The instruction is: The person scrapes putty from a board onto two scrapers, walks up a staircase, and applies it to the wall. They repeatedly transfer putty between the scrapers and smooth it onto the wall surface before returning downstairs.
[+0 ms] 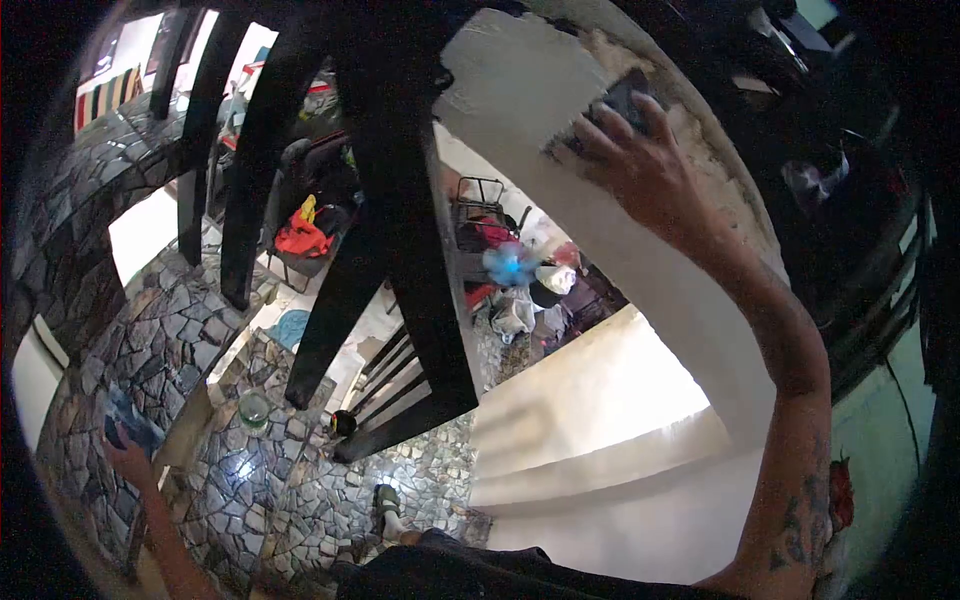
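My right hand reaches up and presses a dark, flat block-like pad against a pale plastered surface. Its fingers bend over the pad, and the pad's underside is hidden. Beside the pad, the surface has a rough, sandy strip along its outer edge. At the lower left, my left hand is closed around a blue-grey thing whose kind I cannot make out. Below that hand lies a floor of irregular dark stone pieces.
Thick black beams slant down through the middle. A clear jar-like container stands on the stone floor. Behind the beams, an orange cloth lies on a chair, and a blurred blue fan stands among bags. My foot is on the floor.
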A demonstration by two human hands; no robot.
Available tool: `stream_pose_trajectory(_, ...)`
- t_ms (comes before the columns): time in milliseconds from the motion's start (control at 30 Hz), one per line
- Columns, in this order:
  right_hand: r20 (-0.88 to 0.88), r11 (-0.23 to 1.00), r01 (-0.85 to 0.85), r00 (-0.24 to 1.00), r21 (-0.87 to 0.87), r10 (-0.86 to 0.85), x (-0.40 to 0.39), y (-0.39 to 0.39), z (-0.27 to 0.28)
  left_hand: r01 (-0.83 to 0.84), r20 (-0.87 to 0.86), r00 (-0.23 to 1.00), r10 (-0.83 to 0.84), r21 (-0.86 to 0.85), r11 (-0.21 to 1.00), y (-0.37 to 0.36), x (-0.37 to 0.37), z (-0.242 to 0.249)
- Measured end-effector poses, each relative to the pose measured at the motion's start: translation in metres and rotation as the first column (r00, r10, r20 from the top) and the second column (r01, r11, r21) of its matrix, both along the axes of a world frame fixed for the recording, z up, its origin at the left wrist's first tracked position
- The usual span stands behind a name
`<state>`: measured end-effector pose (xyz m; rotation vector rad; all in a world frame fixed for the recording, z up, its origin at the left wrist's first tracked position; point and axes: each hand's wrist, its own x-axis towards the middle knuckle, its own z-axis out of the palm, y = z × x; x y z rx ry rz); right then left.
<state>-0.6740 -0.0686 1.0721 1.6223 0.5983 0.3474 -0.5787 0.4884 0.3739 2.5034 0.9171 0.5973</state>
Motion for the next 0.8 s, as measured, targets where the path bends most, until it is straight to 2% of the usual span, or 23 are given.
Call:
stream_pose_trajectory(33, -0.005, 0.999, 0.024, 1.000, 0.022, -0.024, -0.014, -0.014, 0.000, -0.070, -0.230, 0.971, 0.071, 0.012, 0.997, -0.004, 0.002, 0.006)
stream_pose_trajectory(67, -0.013, 0.998, 0.045, 0.999, 0.044, -0.045, -0.030, -0.025, 0.001, -0.094, -0.229, 0.970, 0.085, -0.029, 0.995, -0.007, 0.000, 0.012)
stream_pose_trajectory(133, 0.013, 0.989, 0.146, 0.989, 0.039, -0.146, -0.065, -0.032, 0.002, -0.143, -0.228, 0.967, 0.116, -0.107, 0.984, -0.029, -0.009, 0.059)
stream_pose_trajectory(167, 0.010, 0.980, 0.189, 0.982, 0.054, -0.190, -0.082, -0.036, 0.003, -0.102, -0.036, 0.995, 0.097, -0.191, 0.976, -0.020, -0.008, 0.041)
stream_pose_trajectory(233, 0.014, 0.968, 0.236, 0.971, 0.083, -0.238, -0.098, -0.034, 0.004, 0.012, 0.135, 0.991, 0.026, -0.272, 0.962, -0.006, -0.003, 0.029)
stream_pose_trajectory(300, 0.018, 0.964, 0.244, 0.969, 0.103, -0.247, -0.104, -0.020, 0.008, 0.075, 0.097, 0.994, -0.049, -0.290, 0.954, 0.005, -0.008, 0.023)
stream_pose_trajectory(367, 0.023, 0.984, 0.110, 0.993, 0.142, -0.114, -0.083, 0.008, 0.006, 0.047, 0.100, 0.995, -0.017, -0.301, 0.953, -0.006, -0.011, 0.033)
stream_pose_trajectory(433, 0.029, 0.988, -0.022, 0.999, 0.153, 0.017, -0.047, 0.026, -0.002, 0.119, 0.240, 0.964, -0.117, 0.007, 0.993, 0.004, -0.001, -0.001)
stream_pose_trajectory(467, 0.028, 0.986, -0.090, 0.996, 0.141, 0.086, -0.023, 0.031, -0.004, 0.131, 0.247, 0.961, -0.122, -0.022, 0.991, -0.003, -0.007, 0.014)
stream_pose_trajectory(533, 0.080, 0.992, -0.123, 0.989, 0.022, 0.121, 0.023, 0.042, -0.014, 0.148, 0.258, 0.958, -0.122, -0.085, 0.985, -0.029, -0.022, 0.065)
stream_pose_trajectory(567, 0.102, 0.989, -0.142, 0.984, -0.041, 0.146, 0.042, 0.045, -0.017, 0.161, 0.300, 0.943, -0.142, -0.039, 0.986, -0.026, -0.021, 0.061)
stream_pose_trajectory(633, 0.108, 0.985, -0.170, 0.979, -0.025, 0.172, 0.068, 0.047, -0.022, 0.176, 0.377, 0.908, -0.184, 0.058, 0.983, -0.016, -0.014, 0.040)
stream_pose_trajectory(733, 0.100, 0.975, -0.209, 0.971, -0.078, 0.217, 0.091, 0.052, -0.030, -0.028, 0.194, 0.981, 0.022, 0.028, 0.999, -0.021, -0.011, 0.033)
stream_pose_trajectory(800, 0.090, 0.963, -0.242, 0.963, -0.115, 0.253, 0.100, 0.052, -0.037, 0.082, 0.307, 0.949, -0.073, -0.016, 0.996, -0.023, -0.017, 0.040)
